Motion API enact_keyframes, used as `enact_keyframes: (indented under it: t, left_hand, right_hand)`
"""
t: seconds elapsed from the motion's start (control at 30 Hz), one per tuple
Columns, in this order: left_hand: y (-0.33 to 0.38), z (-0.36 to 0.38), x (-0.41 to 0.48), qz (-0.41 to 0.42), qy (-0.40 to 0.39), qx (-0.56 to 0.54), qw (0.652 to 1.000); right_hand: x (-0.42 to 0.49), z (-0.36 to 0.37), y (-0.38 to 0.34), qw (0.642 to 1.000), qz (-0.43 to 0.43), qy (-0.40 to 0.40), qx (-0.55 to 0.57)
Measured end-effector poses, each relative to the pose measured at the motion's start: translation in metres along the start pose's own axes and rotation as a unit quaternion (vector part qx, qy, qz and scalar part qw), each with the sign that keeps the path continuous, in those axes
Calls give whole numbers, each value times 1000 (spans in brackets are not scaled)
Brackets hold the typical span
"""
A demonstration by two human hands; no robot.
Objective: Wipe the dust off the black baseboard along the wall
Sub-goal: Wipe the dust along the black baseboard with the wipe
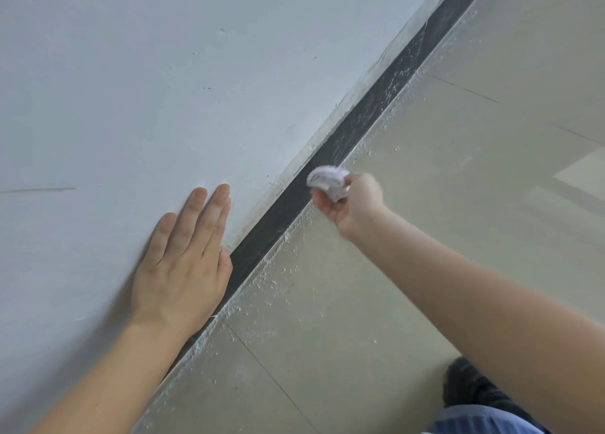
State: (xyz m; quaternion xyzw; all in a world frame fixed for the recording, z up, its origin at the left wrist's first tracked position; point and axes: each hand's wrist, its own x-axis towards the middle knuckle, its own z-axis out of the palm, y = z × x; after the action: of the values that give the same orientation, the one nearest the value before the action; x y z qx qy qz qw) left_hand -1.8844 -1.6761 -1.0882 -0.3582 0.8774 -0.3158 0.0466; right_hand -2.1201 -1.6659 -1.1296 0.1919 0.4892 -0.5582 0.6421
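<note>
A black baseboard (pixel 366 119) runs diagonally from lower left to upper right where the white wall (pixel 131 89) meets the floor. My right hand (pixel 352 201) grips a crumpled white cloth (pixel 327 179) and holds it against the baseboard. The stretch of baseboard beyond the cloth shows grey dust and cobwebs; the stretch nearer me looks darker. My left hand (pixel 185 256) lies flat on the wall with straight fingers, just above the baseboard.
Beige floor tiles (pixel 425 171) with white specks of debris lie along the baseboard's foot. A dark shoe (pixel 471 387) and blue trouser fabric (pixel 481 420) show at the bottom right.
</note>
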Motion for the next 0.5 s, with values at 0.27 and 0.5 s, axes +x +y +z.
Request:
enact_keyframes:
  t: [0.27,0.5]
  left_hand:
    - [-6,1,-2,24,2,30,999]
    - [-10,7,-6,49,18,99,994]
  right_hand:
    - [1,8,145,951,179,-124,-219]
    - [-1,24,93,978,122,-140,-91]
